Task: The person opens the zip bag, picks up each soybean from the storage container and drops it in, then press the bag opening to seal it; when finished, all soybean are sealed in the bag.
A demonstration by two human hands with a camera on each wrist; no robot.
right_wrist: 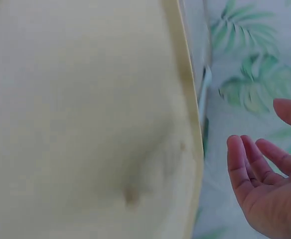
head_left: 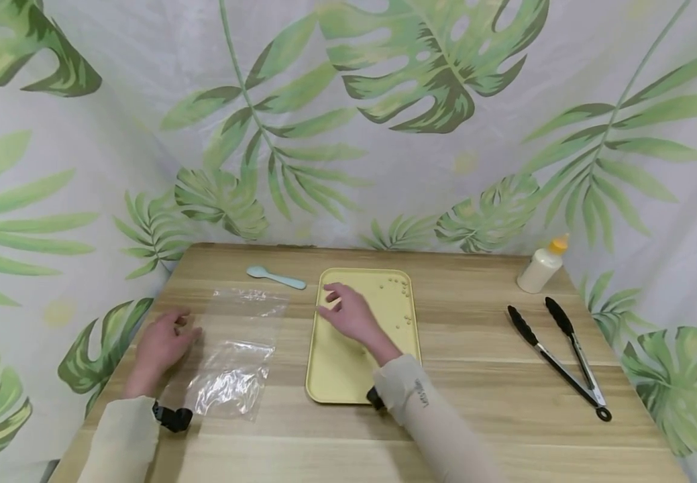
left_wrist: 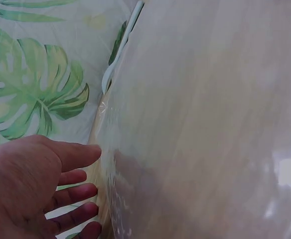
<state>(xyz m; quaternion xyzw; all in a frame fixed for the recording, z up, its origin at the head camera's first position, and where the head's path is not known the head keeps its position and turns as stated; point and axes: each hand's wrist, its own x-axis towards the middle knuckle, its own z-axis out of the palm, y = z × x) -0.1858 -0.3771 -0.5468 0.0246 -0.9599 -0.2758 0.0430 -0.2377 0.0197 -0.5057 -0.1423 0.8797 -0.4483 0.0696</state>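
A flat clear plastic bag (head_left: 233,362) lies on the table, and my left hand (head_left: 164,341) is just left of it, fingers loosely bent and holding nothing. In the left wrist view that hand (left_wrist: 46,189) shows thumb and fingers apart beside the bag's edge (left_wrist: 110,174). Over the left part of a yellow tray (head_left: 339,382) is my right hand (head_left: 351,314), with nothing between thumb and fingers. Several small round pieces (head_left: 405,288) lie along the tray's right side. In the right wrist view the hand (right_wrist: 270,184) has relaxed fingers, near the tray (right_wrist: 85,99).
A light blue spoon (head_left: 276,276) lies behind the bag, left of the tray. At the right stand a bottle (head_left: 540,270) with a yellow cap and, in front of it, spread black-tipped tongs (head_left: 565,362). A leaf-patterned cloth (head_left: 384,188) hangs behind the table.
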